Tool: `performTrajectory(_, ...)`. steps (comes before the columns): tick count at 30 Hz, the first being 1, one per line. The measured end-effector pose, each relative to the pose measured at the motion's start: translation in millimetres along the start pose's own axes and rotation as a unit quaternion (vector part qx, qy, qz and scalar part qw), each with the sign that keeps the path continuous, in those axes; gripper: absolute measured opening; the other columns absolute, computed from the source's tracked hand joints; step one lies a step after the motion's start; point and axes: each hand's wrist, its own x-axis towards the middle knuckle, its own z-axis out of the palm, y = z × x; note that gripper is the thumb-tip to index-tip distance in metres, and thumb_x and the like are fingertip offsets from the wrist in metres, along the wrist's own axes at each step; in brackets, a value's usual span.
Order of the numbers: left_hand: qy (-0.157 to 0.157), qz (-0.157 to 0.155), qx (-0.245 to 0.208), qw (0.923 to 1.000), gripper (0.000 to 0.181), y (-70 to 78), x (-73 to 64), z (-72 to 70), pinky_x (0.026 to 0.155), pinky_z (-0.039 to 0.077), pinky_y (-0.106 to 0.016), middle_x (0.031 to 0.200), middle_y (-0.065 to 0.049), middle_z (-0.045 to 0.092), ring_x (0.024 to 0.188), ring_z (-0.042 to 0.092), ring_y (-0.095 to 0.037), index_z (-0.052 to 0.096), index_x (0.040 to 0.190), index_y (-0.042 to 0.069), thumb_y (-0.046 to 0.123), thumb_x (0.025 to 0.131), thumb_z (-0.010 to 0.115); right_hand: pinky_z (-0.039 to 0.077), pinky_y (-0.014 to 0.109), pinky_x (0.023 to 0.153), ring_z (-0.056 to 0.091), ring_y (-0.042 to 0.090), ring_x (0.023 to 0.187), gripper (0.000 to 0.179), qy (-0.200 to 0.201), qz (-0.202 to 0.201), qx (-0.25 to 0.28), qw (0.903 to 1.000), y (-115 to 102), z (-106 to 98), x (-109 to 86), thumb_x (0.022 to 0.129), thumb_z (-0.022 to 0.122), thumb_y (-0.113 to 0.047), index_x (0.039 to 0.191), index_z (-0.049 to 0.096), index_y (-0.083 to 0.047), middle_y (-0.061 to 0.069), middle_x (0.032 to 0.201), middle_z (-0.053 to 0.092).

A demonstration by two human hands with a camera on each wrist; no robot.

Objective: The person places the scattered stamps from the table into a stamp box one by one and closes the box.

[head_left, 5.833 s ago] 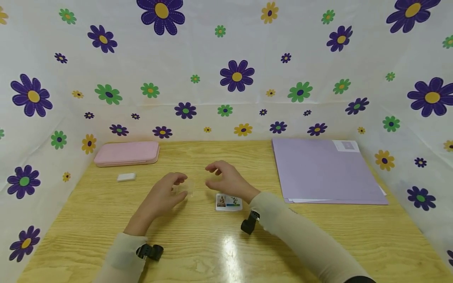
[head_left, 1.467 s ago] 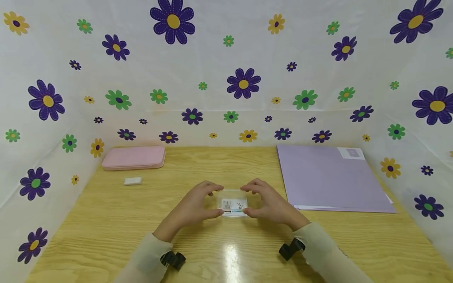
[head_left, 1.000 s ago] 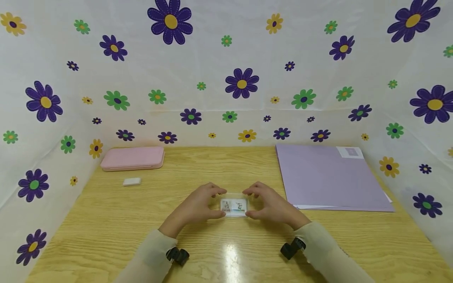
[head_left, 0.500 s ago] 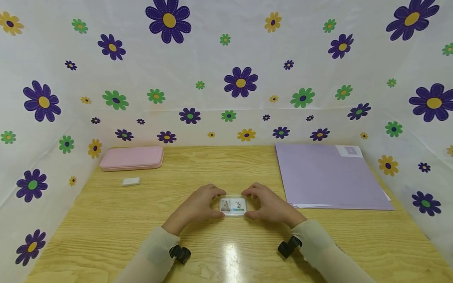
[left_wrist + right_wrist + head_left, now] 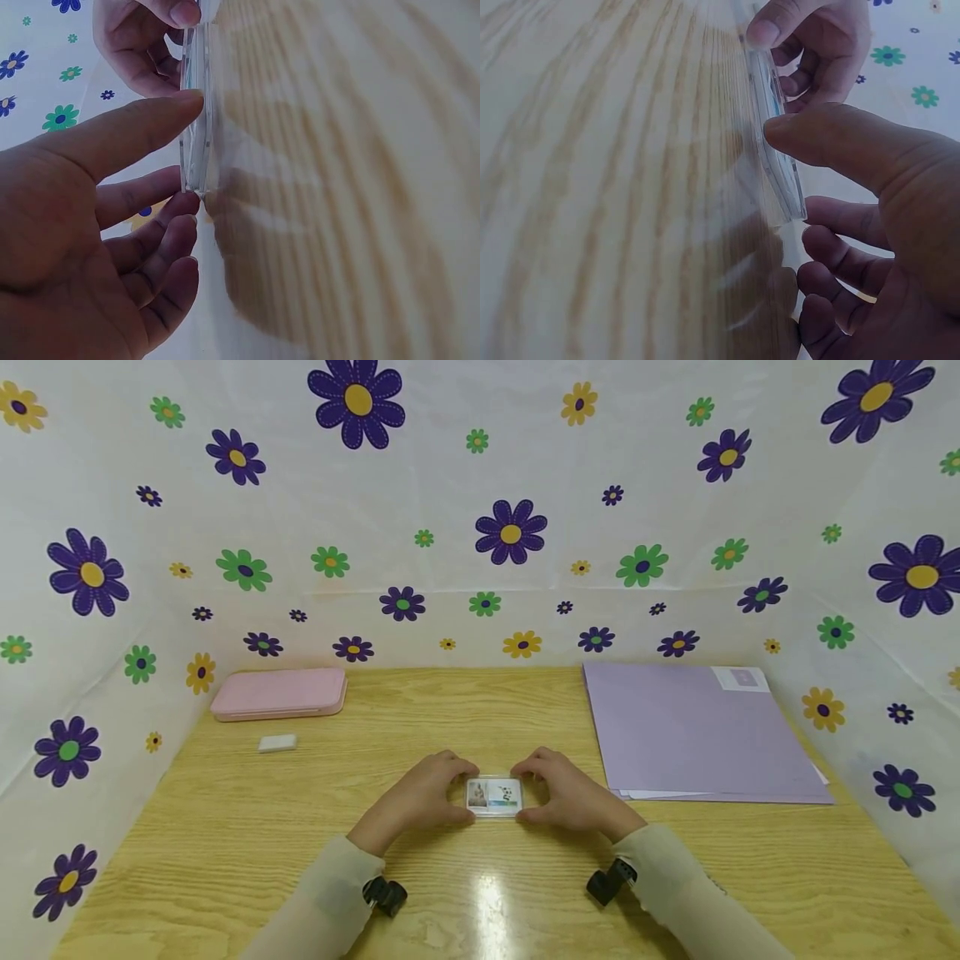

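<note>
A small flat case of clear plastic (image 5: 493, 797), with little printed pictures showing through its top, lies on the wooden table between my hands. My left hand (image 5: 426, 795) pinches its left end, thumb on the near edge and fingertips at the far edge. On the opposite end, my right hand (image 5: 567, 797) grips it in the same way. From the left wrist view, the clear case (image 5: 195, 135) is seen edge-on, with two layers lying close together. The right wrist view shows the right thumb (image 5: 810, 139) against the near edge of the case.
At the back left lies a pink pencil case (image 5: 279, 692), with a small white block (image 5: 277, 743) in front of it. A purple folder (image 5: 697, 735) with white sheets poking out is at the right. Flowered cloth (image 5: 420, 468) hangs behind and along both sides.
Earlier my left hand held a clear cover apart from the picture piece, right hand empty. Both hands then lowered the cover over the piece; in the last half second they barely move.
</note>
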Motion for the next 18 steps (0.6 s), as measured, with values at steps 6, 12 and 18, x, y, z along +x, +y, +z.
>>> performTrajectory(6,-0.005,-0.014,-0.007,0.9999,0.059,2.6,-0.4,-1.5,0.089,0.046,-0.041,0.113,-0.008,0.057,0.097,0.054,-0.021,0.063,0.125,0.004,0.021,0.075,0.088,0.04,0.045,0.096,0.048,0.018,0.106,0.053,0.0,0.004,-0.005,1.0,0.4,0.6,0.3,0.079,0.084,-0.028,0.125,0.064,-0.012,-0.003,0.112,0.053)
performTrajectory(12,-0.001,-0.037,0.009,0.9993,0.057,5.4,3.0,-0.5,0.092,0.046,-0.04,0.11,-0.004,0.059,0.098,0.055,-0.02,0.067,0.12,0.006,0.024,0.071,0.091,0.043,0.043,0.093,0.052,0.018,0.099,0.054,-0.003,0.039,0.005,0.9992,-2.1,1.2,2.8,0.077,0.087,-0.028,0.124,0.064,-0.015,-0.002,0.112,0.059)
performTrajectory(18,0.002,-0.06,0.029,0.9978,0.057,7.9,5.4,0.7,0.094,0.046,-0.04,0.11,-0.002,0.06,0.099,0.056,-0.019,0.069,0.116,0.009,0.028,0.068,0.093,0.044,0.043,0.091,0.054,0.019,0.099,0.054,-0.008,0.085,0.014,0.9963,-6.1,-1.0,4.3,0.074,0.089,-0.029,0.123,0.067,-0.019,-0.001,0.113,0.063)
